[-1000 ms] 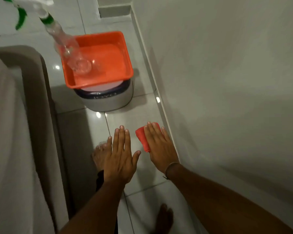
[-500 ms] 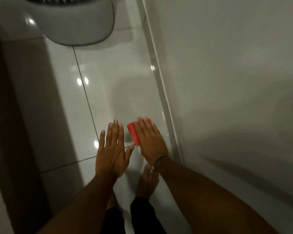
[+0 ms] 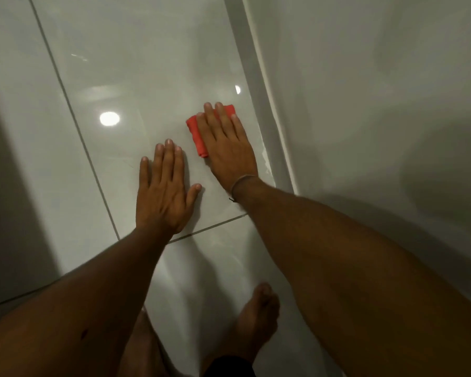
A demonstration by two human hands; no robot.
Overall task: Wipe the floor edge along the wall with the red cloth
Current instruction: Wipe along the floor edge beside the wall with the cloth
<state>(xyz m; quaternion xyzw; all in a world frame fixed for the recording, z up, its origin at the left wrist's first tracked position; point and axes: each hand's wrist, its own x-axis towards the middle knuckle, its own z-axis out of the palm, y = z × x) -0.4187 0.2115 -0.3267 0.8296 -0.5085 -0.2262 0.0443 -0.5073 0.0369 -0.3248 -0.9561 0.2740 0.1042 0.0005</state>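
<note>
Pressing flat, fingers straight and together, right hand (image 3: pixel 227 148) pins the folded red cloth (image 3: pixel 197 137) to the floor (image 3: pixel 136 63), just left of the skirting (image 3: pixel 269 110) under the wall (image 3: pixel 378 104). Cloth shows at fingertips & thumb side. Left hand (image 3: pixel 163 191) lies spread, palm down, empty, left of cloth, apart from it.

The cloth (image 3: pixel 197 134) is plain bright red. Glossy floor tiles (image 3: pixel 136 77) are pale grey-white with thin dark grout lines; the right-side wall (image 3: pixel 378 104) is off-white.
</note>
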